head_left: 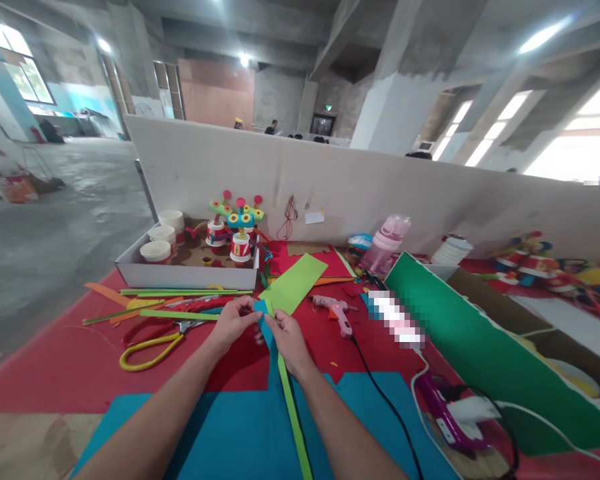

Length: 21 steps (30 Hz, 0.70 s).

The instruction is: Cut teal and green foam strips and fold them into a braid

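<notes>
Between my hands, a blue paper strip [262, 307] and a long green paper strip [289, 393] meet at their upper ends. My left hand [237, 320] pinches the blue strip from the left. My right hand [286, 339] is closed on both strips from the right, with the green one trailing down toward me. Beneath them lies a large blue sheet [220, 433]. Just beyond the fingertips is a wide light-green paper piece [297, 280]. A pink glue gun [337, 312] lies to the right of my right hand.
Yellow-handled scissors [153, 357] and paper strips [180, 315] lie left. A white tray [190, 277] holds paper cups and cup figures [240, 243]. A green box wall [470, 340], pink bottle [390, 240] and purple power strip [450, 413] with cables stand right. A white partition [220, 160] rises behind.
</notes>
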Available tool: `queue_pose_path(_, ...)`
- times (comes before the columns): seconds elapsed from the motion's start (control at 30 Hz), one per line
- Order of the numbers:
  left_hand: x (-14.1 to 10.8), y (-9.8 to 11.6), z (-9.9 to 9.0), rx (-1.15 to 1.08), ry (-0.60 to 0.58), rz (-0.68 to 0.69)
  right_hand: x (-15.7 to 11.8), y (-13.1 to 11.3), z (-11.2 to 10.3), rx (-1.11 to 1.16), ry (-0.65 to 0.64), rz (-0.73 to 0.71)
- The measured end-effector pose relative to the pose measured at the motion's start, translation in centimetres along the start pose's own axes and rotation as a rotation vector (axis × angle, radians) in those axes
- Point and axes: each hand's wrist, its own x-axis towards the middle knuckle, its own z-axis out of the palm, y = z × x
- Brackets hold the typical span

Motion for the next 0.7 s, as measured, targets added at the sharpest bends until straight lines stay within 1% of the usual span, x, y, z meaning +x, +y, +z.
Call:
queue_pose_path(0.27,0.14,0.0,-0.3,0.017,-0.016,-0.001,-0.02,-0.11,-0.05,0.024,-0.016,0.065)
queue_pose_path(0.5,-0.16,0.24,-0.14,0.007,-0.066,-0.031,-0.23,-0.29,0.25,-0.022,-0.058,0.055)
queue_pose_path(0.7,-0.23,0.65,-0.13,0.031,-0.066,-0.031,-0.31,-0.33,0.34,-0.015,-0.068,0.067)
